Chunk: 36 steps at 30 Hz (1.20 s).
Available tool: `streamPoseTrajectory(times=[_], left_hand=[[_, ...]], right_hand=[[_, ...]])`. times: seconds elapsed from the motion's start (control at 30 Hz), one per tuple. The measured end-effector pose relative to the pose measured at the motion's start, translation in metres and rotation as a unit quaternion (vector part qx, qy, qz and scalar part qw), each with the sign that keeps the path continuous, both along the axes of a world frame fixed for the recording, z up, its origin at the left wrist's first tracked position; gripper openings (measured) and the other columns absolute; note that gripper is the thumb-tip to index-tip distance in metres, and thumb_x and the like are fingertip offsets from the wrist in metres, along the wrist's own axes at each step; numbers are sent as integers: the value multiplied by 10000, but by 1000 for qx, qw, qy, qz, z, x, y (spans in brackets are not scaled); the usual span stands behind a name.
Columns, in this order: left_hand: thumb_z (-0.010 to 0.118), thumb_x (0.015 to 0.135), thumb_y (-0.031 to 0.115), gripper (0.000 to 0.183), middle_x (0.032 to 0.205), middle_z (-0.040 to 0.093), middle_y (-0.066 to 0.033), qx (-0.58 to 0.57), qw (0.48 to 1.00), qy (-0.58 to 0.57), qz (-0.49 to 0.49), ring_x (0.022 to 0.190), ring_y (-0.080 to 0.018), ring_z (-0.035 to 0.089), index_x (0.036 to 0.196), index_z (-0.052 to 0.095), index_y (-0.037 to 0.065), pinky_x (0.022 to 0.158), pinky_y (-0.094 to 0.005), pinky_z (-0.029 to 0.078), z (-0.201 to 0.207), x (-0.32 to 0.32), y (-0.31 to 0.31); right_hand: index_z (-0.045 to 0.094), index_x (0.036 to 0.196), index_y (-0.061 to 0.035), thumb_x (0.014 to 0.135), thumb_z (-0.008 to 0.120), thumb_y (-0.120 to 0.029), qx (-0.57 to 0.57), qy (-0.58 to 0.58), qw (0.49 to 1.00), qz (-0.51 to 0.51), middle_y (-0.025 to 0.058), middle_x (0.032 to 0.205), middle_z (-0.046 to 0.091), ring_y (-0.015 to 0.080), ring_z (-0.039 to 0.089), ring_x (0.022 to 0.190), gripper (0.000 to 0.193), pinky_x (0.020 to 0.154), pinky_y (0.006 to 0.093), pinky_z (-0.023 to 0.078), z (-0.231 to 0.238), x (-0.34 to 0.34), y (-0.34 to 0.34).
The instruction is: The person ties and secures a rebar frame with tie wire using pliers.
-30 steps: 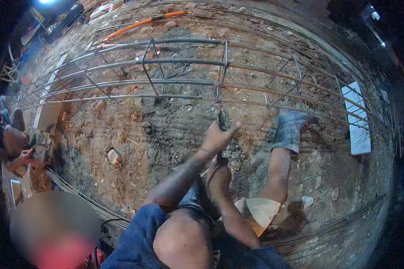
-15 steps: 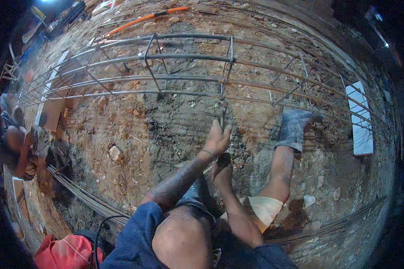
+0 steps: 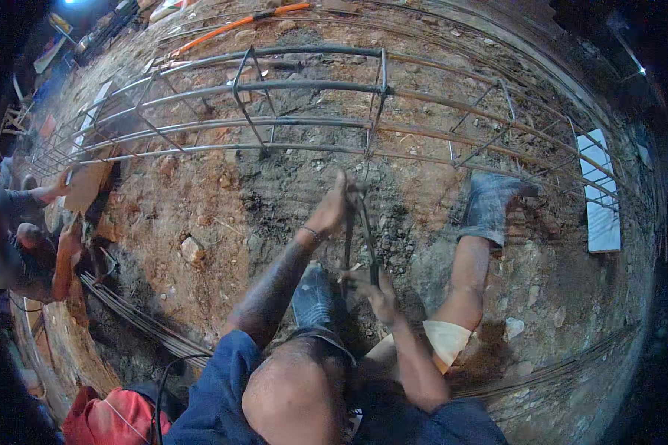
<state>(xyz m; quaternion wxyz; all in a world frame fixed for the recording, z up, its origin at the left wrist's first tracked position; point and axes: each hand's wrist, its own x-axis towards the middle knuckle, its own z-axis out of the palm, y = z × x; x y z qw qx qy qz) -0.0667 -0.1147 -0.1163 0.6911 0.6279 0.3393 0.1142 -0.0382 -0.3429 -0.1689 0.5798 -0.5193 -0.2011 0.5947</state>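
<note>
Jutting from gripping right hand (image 3: 381,298), dark tool (image 3: 368,236), just beside left hand (image 3: 332,211), left grip unclear.

Orange bar (image 3: 226,30): far left, slanting, dark band partway along.
Co-worker (image 3: 65,256): left edge, partly in shadow.
Pale stone (image 3: 193,251): left, on bare earth (image 3: 156,274).
Rod bundle (image 3: 142,320): near left.
Red fabric (image 3: 105,421): near left, beside black cable (image 3: 159,389).
White board (image 3: 603,219): right.

Inscriptions, labels, numbers, signs: we read none. White board at right (image 3: 603,231), orange bar (image 3: 219,32), red cloth (image 3: 104,419): we make out no legible lettering on these.
</note>
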Motion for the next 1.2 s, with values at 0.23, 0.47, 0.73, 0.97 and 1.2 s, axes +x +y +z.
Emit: streamPoseTrajectory(times=[0.23,0.47,0.73,0.97,1.2], left_hand=[[481,888,379,398,771,647,-172,421,893,151,-48,677,-325,626,863,669,29,625,-402,490,73,-10,10],[540,844,327,330,660,590,-184,515,852,81,-51,594,-334,563,765,634,21,575,-396,443,67,-19,46],[537,805,303,284,775,632,-175,583,811,40,-35,716,-360,606,802,668,50,664,-436,475,84,-19,46],[519,802,287,282,779,630,-186,569,819,30,-69,728,-369,599,812,665,47,684,-438,471,88,-17,55],[548,796,303,281,722,609,-199,542,829,78,-113,710,-383,583,800,650,41,670,-447,464,87,-16,60]], right_hand=[[379,1284,-61,957,344,-222,87,-130,984,-81,108,1207,540,195,545,1023,366,897,328,426,11,4,-31],[443,1196,9,934,361,-164,40,-55,993,-100,118,1148,574,203,555,1028,324,900,353,441,59,-4,23],[402,1198,-1,882,312,-75,57,-44,988,-137,177,1162,551,268,550,1067,337,923,390,440,70,-32,41],[469,1022,24,801,414,-85,29,-49,970,-237,135,967,603,222,583,809,253,721,353,483,79,-65,68],[402,1096,-3,817,373,-25,24,-14,973,-229,195,1104,552,277,565,985,281,865,395,477,99,-79,90]])
